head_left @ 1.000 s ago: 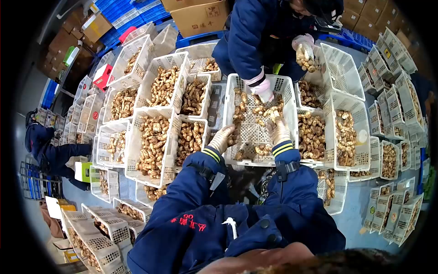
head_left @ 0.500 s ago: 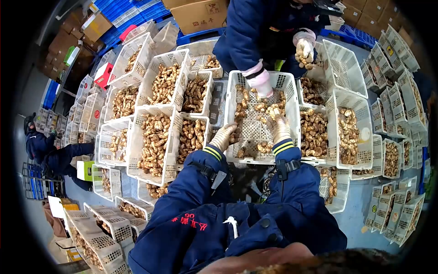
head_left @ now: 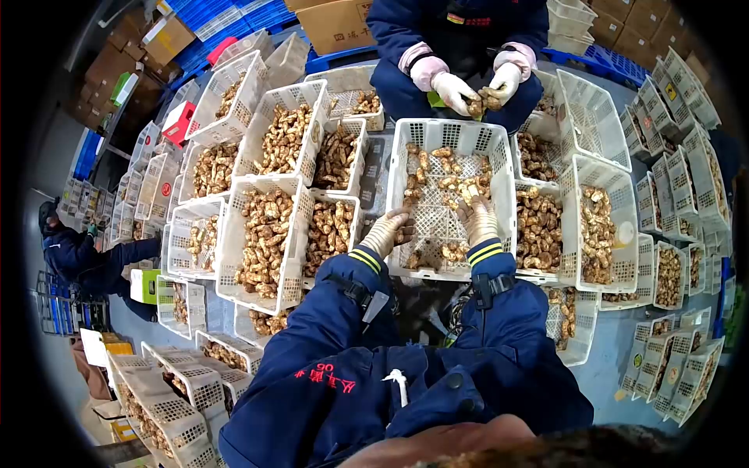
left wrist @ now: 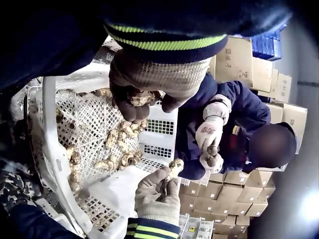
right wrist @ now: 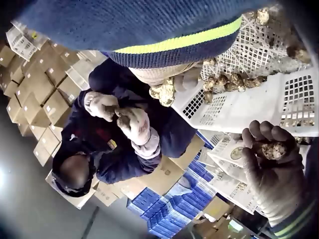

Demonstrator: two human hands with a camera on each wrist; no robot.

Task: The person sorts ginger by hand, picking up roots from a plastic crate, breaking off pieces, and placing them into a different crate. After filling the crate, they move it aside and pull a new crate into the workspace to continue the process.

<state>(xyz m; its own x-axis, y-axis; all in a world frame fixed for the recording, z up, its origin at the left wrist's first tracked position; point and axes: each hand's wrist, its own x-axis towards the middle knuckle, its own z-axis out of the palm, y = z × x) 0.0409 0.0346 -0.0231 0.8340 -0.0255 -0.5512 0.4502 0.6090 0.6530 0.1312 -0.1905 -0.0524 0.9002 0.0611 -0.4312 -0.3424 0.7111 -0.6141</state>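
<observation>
Both my hands wear pale knitted gloves with darker fingers, over a white plastic crate (head_left: pixel 437 234) with brown-and-cream mushrooms (head_left: pixel 466 186) scattered on its mesh floor. My left hand (head_left: pixel 388 232) is at the crate's near left side. In the right wrist view, its fingers curl around a stubby mushroom (right wrist: pixel 273 150) lying in the palm. Near the right side, my right hand (head_left: pixel 479 221) pinches a pale mushroom (left wrist: pixel 175 169) between thumb and fingers, its end sticking out beyond the fingertips in the left wrist view.
Crates heaped with mushrooms flank mine on the left (head_left: pixel 261 242) and right (head_left: pixel 538 234). Opposite, a seated person (head_left: pixel 460 47) in white gloves handles mushrooms (head_left: pixel 482 103) just past the far rim. Cardboard boxes (head_left: pixel 335 27) stand behind. Another person (head_left: pixel 78 249) works at far left.
The opposite person's arm has withdrawn from the crate, and both that person's hands now meet around mushrooms beyond its far rim. My hands stay nearly in place.
</observation>
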